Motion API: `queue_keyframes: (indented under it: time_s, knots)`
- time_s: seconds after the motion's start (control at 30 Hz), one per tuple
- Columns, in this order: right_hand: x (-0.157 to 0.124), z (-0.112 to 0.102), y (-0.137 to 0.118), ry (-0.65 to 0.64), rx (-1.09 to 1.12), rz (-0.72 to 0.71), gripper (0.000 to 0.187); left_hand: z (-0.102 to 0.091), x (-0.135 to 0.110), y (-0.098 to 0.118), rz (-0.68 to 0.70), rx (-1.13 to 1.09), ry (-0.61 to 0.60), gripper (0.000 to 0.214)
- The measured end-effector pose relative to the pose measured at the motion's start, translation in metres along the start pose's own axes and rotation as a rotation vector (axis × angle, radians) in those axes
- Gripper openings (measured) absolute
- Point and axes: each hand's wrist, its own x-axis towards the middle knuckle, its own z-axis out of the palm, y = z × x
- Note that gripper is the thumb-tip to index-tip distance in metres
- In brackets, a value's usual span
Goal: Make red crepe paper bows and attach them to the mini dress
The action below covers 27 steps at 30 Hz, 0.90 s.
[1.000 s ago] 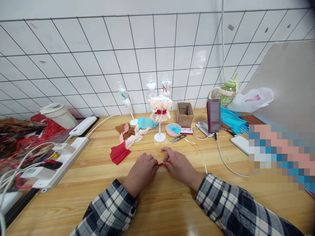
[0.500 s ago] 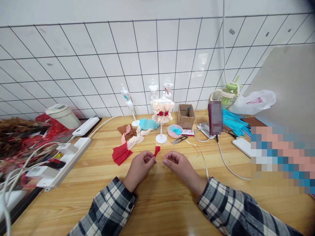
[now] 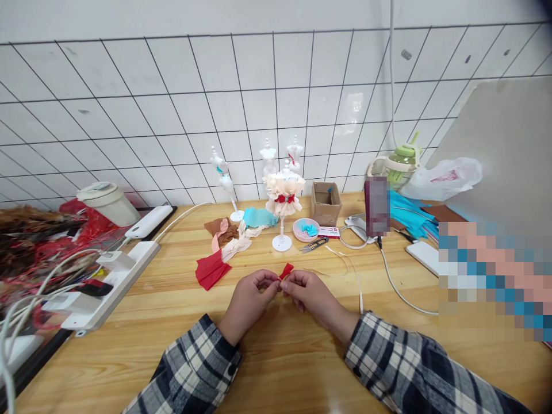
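Observation:
Over the middle of the table, my left hand (image 3: pixel 255 296) pinches a small gathered piece of red crepe paper (image 3: pixel 286 270), whose flared end sticks up between the hands. My right hand (image 3: pixel 311 293) is closed at the same spot, thumb and forefinger pressed against the gathered part. A thin pale thread (image 3: pixel 328 272) trails from behind the right hand; its end at the fingers is hidden. Just beyond stands a white mini mannequin (image 3: pixel 282 227) in a ruffled cream dress (image 3: pixel 284 187) with a red bow. A larger pleated red piece (image 3: pixel 212 270) lies left of my hands.
Black-handled thread snips (image 3: pixel 314 245) lie beside a pink bowl (image 3: pixel 295 234) holding blue scraps. Behind are a cardboard box (image 3: pixel 326 214), a phone (image 3: pixel 376 206) and more mannequins (image 3: pixel 224 181). A power strip (image 3: pixel 118 287) runs along the left; a white cable (image 3: pixel 390 284) lies right.
My right hand has moved left and met my left hand at the gathered red piece. The red piece has shifted right and now leans to the right.

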Motion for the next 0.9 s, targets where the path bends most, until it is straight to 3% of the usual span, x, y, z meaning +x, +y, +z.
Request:
queue_keyframes:
  time_s: [0.37,0.53,0.9]
  knots:
    - [-0.0005,-0.0005,-0.0009,0.002,0.115,0.021,0.028,-0.0067,-0.0047,0.0028,0.155,0.066,-0.006,0.015]
    - [-0.0015,-0.0043,-0.0015,-0.057,0.189,0.035,0.026,-0.0085,-0.0022,0.002,0.068,-0.152,-0.143,0.02]
    - [-0.0016,-0.0017,0.0003,-0.055,0.093,-0.045,0.034,-0.0007,-0.0007,-0.0043,-0.133,-0.613,-0.185,0.02]
